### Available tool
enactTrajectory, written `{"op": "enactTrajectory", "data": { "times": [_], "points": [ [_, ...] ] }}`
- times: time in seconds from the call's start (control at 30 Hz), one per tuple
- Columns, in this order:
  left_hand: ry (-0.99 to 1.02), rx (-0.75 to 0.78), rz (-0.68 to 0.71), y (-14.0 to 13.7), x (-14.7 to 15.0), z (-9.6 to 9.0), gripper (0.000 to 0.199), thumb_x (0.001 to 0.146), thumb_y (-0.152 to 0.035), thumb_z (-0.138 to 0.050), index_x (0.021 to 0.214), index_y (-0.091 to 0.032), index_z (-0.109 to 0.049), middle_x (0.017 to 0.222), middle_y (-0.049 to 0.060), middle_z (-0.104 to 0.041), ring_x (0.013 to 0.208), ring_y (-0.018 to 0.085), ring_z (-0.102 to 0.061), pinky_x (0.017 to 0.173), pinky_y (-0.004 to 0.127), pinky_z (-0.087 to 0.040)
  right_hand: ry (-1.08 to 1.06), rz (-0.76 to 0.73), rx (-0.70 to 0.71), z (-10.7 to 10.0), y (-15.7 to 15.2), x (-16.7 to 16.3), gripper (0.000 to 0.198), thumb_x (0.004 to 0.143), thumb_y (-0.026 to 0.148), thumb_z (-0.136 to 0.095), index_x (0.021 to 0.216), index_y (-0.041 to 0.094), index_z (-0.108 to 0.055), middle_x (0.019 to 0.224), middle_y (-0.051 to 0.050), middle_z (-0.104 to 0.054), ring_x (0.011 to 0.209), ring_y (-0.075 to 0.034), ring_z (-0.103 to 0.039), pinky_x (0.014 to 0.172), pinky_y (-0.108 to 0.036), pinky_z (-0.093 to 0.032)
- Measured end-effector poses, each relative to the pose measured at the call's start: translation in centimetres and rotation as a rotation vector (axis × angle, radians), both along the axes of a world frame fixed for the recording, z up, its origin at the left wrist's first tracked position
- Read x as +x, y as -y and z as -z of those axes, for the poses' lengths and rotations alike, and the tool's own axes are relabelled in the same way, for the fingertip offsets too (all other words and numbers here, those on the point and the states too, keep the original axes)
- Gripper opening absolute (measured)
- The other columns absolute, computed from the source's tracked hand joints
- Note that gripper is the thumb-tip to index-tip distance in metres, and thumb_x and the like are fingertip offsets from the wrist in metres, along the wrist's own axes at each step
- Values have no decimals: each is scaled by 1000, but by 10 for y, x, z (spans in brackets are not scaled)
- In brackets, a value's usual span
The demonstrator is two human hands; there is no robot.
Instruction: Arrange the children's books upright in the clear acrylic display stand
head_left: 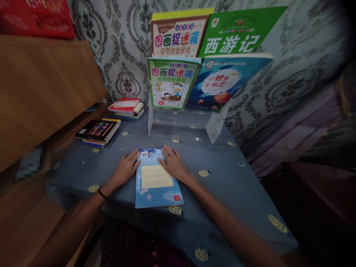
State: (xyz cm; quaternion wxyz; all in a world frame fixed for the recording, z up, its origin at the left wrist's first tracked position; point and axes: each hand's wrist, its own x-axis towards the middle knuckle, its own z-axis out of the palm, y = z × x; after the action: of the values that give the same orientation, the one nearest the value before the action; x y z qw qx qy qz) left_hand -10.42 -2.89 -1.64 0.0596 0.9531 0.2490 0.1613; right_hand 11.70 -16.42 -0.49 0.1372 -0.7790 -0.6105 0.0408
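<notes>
A light blue book [160, 198] lies on the cloth-covered table in front of me, its barcode at the far edge and a cream text panel across its middle. My left hand [127, 167] rests flat beside the book's left edge, fingers stretched forward and the thumb at the edge. Over the far right corner lies my right hand [172, 162], palm down, with its fingers extended and its thumb on the cover. Neither hand grips anything.
Behind the book stands a clear acrylic rack [180, 124] holding several upright picture books [174, 83]. Two book stacks, one near [97, 131] and one farther back [126, 107], sit at the left. A wooden cabinet [47, 85] with a red basket [36, 18] on top borders the table.
</notes>
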Motion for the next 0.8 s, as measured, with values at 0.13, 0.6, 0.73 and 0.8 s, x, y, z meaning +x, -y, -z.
{"op": "enactTrajectory", "data": {
  "times": [0.13, 0.6, 0.73, 0.8],
  "points": [
    [62, -10, 63, 24, -19, 0, 50, 102, -43, -39, 144, -17, -48, 150, 15, -51, 138, 27, -49, 112, 51, -41, 45, 16, -35, -7, 0, -4, 57, 102, 38, -37, 151, 9, -40, 160, -18, -34, 151, -29, -27, 121, -56, -22],
    [198, -83, -10, 84, -44, -7, 32, 99, -29, -48, 128, -22, -61, 116, 12, -63, 107, 25, -60, 93, 44, -55, -11, -442, 5, -15, -61, -41, 50, 103, 35, -42, 149, 17, -45, 158, -12, -40, 148, -24, -33, 121, -51, -24],
    [165, -31, 31, 89, -46, -6, 37, 99, -33, -50, 132, -18, -57, 130, 16, -62, 120, 28, -59, 100, 49, -52, 3, -301, 26, -10, -63, -29, 53, 103, 40, -40, 149, 14, -45, 155, -15, -44, 146, -26, -38, 119, -53, -27],
    [102, -5, 124, 97, -50, -7, 55, 93, -49, -58, 138, -16, -51, 138, 18, -59, 129, 32, -55, 107, 54, -47, 15, -272, 36, -8, -60, -26, 52, 103, 38, -38, 148, 12, -46, 153, -16, -46, 145, -27, -39, 118, -53, -28]
  ]
}}
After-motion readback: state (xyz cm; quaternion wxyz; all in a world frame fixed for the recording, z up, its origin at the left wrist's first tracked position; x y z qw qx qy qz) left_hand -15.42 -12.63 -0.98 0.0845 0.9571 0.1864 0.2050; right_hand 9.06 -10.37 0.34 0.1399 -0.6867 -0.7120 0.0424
